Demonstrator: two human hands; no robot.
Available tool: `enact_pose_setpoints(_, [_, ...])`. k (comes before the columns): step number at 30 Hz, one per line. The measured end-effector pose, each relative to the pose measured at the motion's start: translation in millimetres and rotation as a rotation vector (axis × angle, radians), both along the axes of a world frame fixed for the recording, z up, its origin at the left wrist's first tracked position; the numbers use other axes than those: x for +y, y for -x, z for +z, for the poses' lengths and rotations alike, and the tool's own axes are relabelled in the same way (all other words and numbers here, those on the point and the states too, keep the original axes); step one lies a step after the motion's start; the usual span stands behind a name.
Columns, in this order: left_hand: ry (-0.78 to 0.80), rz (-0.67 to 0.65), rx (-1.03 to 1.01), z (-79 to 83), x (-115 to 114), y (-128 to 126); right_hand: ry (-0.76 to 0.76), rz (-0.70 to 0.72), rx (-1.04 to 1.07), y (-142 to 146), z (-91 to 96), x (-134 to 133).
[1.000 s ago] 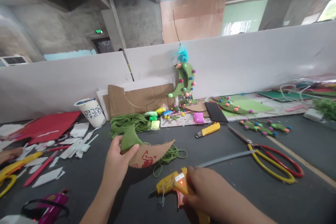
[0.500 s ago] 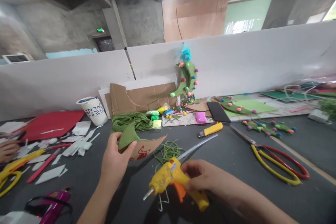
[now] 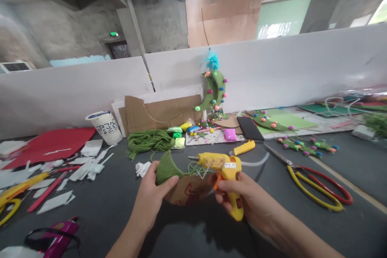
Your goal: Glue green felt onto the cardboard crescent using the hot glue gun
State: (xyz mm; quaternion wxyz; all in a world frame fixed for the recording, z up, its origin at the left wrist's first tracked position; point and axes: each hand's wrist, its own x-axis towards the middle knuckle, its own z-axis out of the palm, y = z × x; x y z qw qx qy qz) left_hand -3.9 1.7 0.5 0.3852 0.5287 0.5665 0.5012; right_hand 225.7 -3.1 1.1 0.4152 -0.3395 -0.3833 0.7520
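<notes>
My left hand (image 3: 154, 189) grips a curved cardboard piece (image 3: 184, 193), brown with a red print, its left end covered in green yarn (image 3: 167, 168). Wrapped round the handle of a yellow hot glue gun (image 3: 216, 161) is my right hand (image 3: 234, 191), with a finger by the orange trigger. The gun lies sideways above the cardboard, its metal nozzle pointing left; a clear glue stick sticks out of its back. Behind the cardboard is a loose tangle of green yarn (image 3: 196, 168), partly hidden. A crumpled white tissue (image 3: 142, 169) lies left of the cardboard.
Scissors (image 3: 302, 173) with red and yellow handles lie right, a yellow utility knife (image 3: 244, 147) and phone (image 3: 250, 127) behind the gun. Further back are a green yarn skein (image 3: 151, 140), a paper cup (image 3: 105, 127) and a pompom-studded moon (image 3: 216, 88). A purple glue gun (image 3: 62, 238) lies front left.
My right hand has lifted and turned the glue gun, so its nozzle now points left over the cardboard. My left hand has moved right with the cardboard, uncovering the tissue.
</notes>
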Motion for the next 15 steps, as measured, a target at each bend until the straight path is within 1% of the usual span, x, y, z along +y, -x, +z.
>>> enact_pose_setpoints(3, [0.013, -0.027, 0.014, 0.6, -6, -8, -0.087, -0.025, -0.064, 3, 0.1, -2])
enact_pose_setpoints(5, [0.022, -0.037, 0.036, 2.1, -9, -12, -0.122, -0.035, -0.070, 6, 0.1, -4])
enact_pose_setpoints(8, [0.018, -0.059, 0.107, 4.7, -14, -17, -0.109, -0.018, -0.013, 9, -1.6, -6])
enact_pose_setpoints(12, [-0.023, -0.058, 0.223, 5.8, -18, -22, -0.113, -0.046, 0.064, 14, -8.2, -7])
enact_pose_setpoints(15, [-0.027, -0.036, 0.223, 5.3, -18, -22, -0.136, -0.085, 0.053, 17, -10.7, -9])
